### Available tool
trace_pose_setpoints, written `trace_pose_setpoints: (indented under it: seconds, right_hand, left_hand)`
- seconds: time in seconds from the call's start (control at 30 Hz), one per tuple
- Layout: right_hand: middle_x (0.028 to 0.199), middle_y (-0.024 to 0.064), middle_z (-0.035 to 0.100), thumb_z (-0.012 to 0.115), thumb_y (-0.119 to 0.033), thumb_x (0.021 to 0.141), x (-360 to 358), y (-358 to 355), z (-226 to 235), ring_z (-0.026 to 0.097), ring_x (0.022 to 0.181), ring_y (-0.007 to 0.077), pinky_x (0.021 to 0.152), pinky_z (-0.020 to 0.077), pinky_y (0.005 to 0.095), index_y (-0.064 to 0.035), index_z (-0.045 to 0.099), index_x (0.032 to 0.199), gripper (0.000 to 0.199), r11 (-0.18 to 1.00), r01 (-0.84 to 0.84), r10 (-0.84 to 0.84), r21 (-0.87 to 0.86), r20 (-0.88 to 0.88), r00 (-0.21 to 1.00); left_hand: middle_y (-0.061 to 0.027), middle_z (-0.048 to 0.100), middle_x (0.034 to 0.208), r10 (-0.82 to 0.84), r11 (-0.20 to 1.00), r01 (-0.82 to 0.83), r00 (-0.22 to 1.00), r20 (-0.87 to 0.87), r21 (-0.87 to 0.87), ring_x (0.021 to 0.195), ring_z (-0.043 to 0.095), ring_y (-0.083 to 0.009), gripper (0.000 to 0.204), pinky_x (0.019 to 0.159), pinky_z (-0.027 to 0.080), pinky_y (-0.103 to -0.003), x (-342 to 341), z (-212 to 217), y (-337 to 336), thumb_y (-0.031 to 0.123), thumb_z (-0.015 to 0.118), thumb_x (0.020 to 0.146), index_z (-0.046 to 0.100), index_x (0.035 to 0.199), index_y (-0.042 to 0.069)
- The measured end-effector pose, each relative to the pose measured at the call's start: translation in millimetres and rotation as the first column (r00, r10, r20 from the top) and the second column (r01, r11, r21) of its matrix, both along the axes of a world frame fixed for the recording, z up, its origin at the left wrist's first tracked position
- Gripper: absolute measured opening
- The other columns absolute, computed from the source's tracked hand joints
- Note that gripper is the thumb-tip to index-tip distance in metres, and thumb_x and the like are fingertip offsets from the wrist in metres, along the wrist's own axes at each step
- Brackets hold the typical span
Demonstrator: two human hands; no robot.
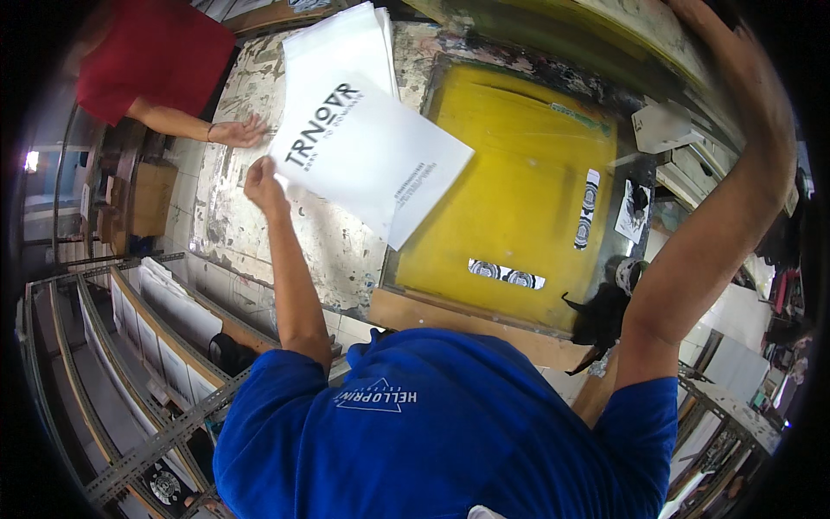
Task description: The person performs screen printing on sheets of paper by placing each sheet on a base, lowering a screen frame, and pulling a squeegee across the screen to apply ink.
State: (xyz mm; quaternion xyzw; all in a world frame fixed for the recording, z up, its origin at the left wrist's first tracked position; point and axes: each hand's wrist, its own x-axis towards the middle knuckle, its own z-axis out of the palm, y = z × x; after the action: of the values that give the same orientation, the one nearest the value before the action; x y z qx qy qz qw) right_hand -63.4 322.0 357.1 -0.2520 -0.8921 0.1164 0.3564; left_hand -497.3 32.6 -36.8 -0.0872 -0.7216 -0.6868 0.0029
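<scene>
The paint-stained surface (259, 233) fills the middle of the view, its white top cracked and blotched with old ink. On its right half lies a large yellow printing screen (510, 190) in a dark frame, with a wooden edge along its near side and narrow strips of tape stuck on its mesh. To the left, lower down, metal racks (130, 346) hold flat white boards. At the far left stands another person in a red shirt (156, 52), one hand (238, 131) flat on the surface.

Above the surface, overlapping the left edge of the screen, hangs a white printed sheet (372, 156) with black lettering, tilted so one corner points to the near right. Just beyond it, at the far edge of the surface, lies a stack of white sheets (346, 35).

The person's left hand (261, 180) pinches the left edge of the printed sheet, fingers closed on it, holding it clear of the surface. The right hand (705, 16) is raised at the far right onto the lifted frame (640, 35) above the screen; its fingers are mostly out of view, so its grip cannot be told.

Near the right forearm a black rag (596, 320) lies at the near right corner of the screen.
</scene>
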Motion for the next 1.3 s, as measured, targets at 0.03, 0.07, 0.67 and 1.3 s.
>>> trace_pose_setpoints:
  seconds: [0.03, 0.07, 0.67, 1.3]
  right_hand:
    - [0.109, 0.0171, 0.072, 0.066, -0.009, 0.086, 0.1, -0.1, -0.1, 0.068, 0.092, 0.0208, 0.088, 0.0554, 0.0345, 0.0076, 0.068, 0.122, 0.040, 1.000, -0.004, 0.004, -0.014, 0.001, 1.000]
    - [0.108, 0.0171, 0.072, 0.066, -0.009, 0.086, -0.1, 0.1, -0.4, 0.069, 0.092, 0.0207, 0.088, 0.0556, 0.0345, 0.0078, 0.068, 0.122, 0.039, 0.999, -0.011, 0.011, -0.030, -0.002, 1.000]
    - [0.098, 0.0163, 0.075, 0.064, -0.006, 0.084, 0.1, 4.4, 5.6, 0.069, 0.079, 0.0175, 0.079, 0.0578, 0.0307, 0.0096, 0.068, 0.120, 0.039, 0.997, -0.056, 0.057, -0.061, 0.018, 0.998]
    - [0.096, 0.0164, 0.076, 0.066, -0.015, 0.085, 13.0, 38.6, 9.9, 0.069, 0.078, 0.0190, 0.080, 0.0567, 0.0329, 0.0067, 0.070, 0.120, 0.042, 0.970, 0.185, -0.174, -0.156, 0.082, 0.981]
  left_hand:
    - [-0.0076, 0.071, 0.096, 0.024, 1.000, -0.024, 0.999, -0.043, 0.002, 0.087, 0.063, -0.0148, 0.012, 0.080, 0.050, -0.028, -8.2, -0.8, -11.8, 0.005, 0.069, 0.096, 0.071, 0.103, -0.005]
    - [-0.0092, 0.071, 0.096, 0.051, 0.999, -0.051, 0.995, -0.086, 0.002, 0.087, 0.063, -0.0165, 0.013, 0.080, 0.050, -0.029, -16.2, -2.1, -25.3, 0.005, 0.067, 0.096, 0.070, 0.103, -0.007]
    - [-0.0202, 0.071, 0.104, -0.456, 0.756, -0.047, 0.677, -0.578, -0.652, 0.116, 0.062, -0.0381, 0.033, 0.106, 0.042, -0.051, 88.9, 10.7, 117.0, 0.020, 0.080, 0.085, 0.073, 0.114, 0.005]
    - [-0.0111, 0.071, 0.127, -0.822, 0.487, 0.619, 0.563, -0.084, -0.616, 0.136, 0.054, -0.0365, 0.032, 0.110, 0.041, -0.046, 180.3, 20.6, 124.5, 0.030, 0.075, 0.090, 0.076, 0.114, 0.009]
